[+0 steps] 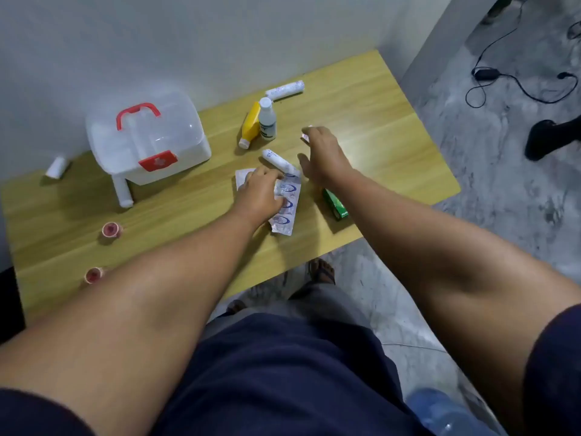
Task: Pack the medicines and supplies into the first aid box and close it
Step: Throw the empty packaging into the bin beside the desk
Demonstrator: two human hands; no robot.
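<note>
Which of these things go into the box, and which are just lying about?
For the job: first aid box, yellow bottle, clear bottle, far gauze roll, near gauze roll, sachet strip, green carton, upper tape roll, lower tape roll, white roll left of the box, white tube in front of it.

Just lying about: floor cables, blue water bottle, black object on the floor.

Right of the first aid box (147, 136), your left hand (259, 190) grips the blister strips (287, 212) and hides their upper part. Further right, your right arm (377, 209) covers one end of the green carton (338, 207); the small thing (306, 135) at your right hand (323, 155) is only a blur
</note>
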